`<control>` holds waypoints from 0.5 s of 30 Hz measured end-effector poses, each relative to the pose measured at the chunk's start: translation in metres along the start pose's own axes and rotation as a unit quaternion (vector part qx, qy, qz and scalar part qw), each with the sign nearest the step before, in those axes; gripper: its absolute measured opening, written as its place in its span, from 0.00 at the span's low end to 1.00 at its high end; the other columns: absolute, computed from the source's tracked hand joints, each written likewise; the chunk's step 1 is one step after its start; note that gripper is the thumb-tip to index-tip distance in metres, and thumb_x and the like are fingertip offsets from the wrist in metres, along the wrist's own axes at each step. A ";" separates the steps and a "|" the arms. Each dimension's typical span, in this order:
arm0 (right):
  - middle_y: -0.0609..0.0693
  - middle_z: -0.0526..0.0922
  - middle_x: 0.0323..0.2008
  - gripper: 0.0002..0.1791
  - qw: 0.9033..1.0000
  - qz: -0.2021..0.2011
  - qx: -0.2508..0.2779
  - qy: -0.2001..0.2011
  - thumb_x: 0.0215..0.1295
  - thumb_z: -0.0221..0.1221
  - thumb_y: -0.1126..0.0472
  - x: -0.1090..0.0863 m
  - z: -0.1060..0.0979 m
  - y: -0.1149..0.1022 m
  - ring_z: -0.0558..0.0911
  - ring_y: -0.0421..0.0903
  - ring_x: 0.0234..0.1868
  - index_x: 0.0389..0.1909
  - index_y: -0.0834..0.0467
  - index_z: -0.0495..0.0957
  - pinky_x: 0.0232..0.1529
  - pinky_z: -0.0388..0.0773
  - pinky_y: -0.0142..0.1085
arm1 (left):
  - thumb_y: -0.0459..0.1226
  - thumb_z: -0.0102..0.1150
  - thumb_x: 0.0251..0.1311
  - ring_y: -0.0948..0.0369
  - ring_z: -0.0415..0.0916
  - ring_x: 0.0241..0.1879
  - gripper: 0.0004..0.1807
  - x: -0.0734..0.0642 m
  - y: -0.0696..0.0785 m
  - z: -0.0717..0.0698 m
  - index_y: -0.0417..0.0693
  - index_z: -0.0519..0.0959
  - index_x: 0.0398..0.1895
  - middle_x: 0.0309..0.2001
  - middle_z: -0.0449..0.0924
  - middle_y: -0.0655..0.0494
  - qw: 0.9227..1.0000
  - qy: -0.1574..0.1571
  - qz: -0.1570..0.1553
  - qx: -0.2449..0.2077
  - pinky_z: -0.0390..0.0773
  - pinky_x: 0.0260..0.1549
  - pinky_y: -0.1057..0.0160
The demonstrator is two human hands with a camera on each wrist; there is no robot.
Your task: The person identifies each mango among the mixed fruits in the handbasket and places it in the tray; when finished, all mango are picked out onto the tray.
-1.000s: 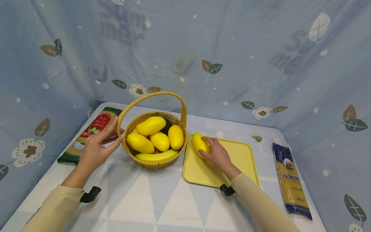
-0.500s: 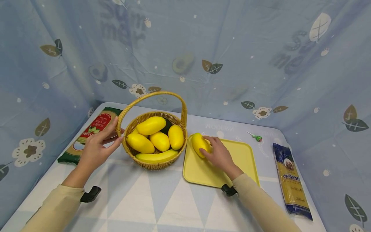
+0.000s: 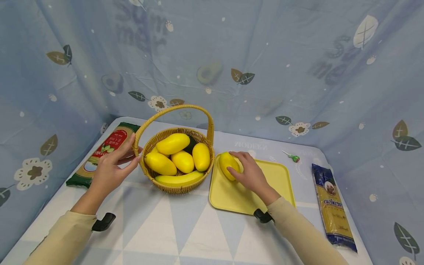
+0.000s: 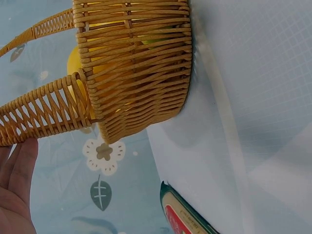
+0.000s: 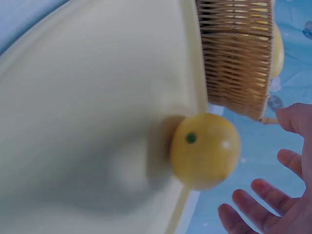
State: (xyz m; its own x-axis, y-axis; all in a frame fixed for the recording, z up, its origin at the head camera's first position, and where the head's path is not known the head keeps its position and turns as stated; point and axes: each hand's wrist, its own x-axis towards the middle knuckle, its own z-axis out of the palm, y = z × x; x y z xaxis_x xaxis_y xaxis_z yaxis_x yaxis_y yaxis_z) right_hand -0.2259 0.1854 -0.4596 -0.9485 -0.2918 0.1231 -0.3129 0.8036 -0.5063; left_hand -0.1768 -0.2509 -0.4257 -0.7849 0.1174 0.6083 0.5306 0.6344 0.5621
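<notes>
A wicker basket (image 3: 180, 189) with a tall arched handle holds several yellow mangoes (image 3: 160, 163), a banana (image 3: 180, 179) and a dark green item (image 3: 190, 144), partly hidden. At the basket's left side my left hand (image 3: 112, 167) holds the base of the handle, fingers behind it and thumb in front. One more yellow mango (image 5: 204, 153), with a green stem spot, lies at the left end of a yellow tray (image 3: 261, 176). My right hand (image 3: 251, 173) hovers just right of this mango; in the right wrist view its spread fingers are apart from it.
Left of the basket lies a green-and-red packet (image 3: 106, 151), partly behind my left hand. A lollipop (image 3: 293, 157) is behind the tray. A blue-and-gold pasta packet (image 3: 332, 206) lies at the table's right edge. Patterned blue cloth (image 3: 212, 66) rises behind the table.
My right hand has loosened its fingers from the mango and shifted slightly to the right. The mango stays on the tray. My left hand and the basket have not moved.
</notes>
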 end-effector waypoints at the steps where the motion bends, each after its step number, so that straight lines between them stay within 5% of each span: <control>1: 0.54 0.71 0.66 0.32 1.000 -0.012 0.005 0.000 0.69 0.63 0.44 0.001 -0.002 -0.002 0.72 0.56 0.66 0.72 0.44 0.70 0.66 0.73 0.56 | 0.19 0.71 0.51 0.88 0.72 0.48 0.50 0.000 0.000 0.000 0.56 0.64 0.78 0.48 0.87 0.41 1.000 0.000 0.000 0.000 0.75 0.43 0.82; 8: 0.51 0.69 0.68 0.29 0.992 -0.110 0.045 -0.029 0.71 0.63 0.50 0.012 -0.009 -0.019 0.71 0.53 0.67 0.71 0.45 0.71 0.67 0.72 0.55 | 0.18 0.71 0.50 0.87 0.73 0.48 0.51 0.000 0.000 -0.001 0.55 0.65 0.77 0.48 0.87 0.41 1.000 0.001 0.005 0.001 0.75 0.44 0.81; 15: 0.50 0.68 0.69 0.30 0.985 -0.162 0.036 -0.052 0.72 0.63 0.50 0.029 -0.008 -0.040 0.70 0.50 0.68 0.72 0.47 0.71 0.68 0.71 0.52 | 0.19 0.72 0.49 0.87 0.73 0.49 0.51 0.001 -0.001 0.000 0.54 0.65 0.77 0.48 0.87 0.42 1.000 0.000 0.016 0.006 0.75 0.44 0.81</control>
State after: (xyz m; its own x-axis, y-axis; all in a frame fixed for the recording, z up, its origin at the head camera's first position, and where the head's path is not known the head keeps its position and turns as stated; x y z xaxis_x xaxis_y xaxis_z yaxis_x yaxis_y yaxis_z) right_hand -0.2413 0.1487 -0.4284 -0.7886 -0.5806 0.2023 -0.5900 0.6222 -0.5146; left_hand -0.1777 -0.2515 -0.4253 -0.7675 0.1376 0.6261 0.5516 0.6394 0.5356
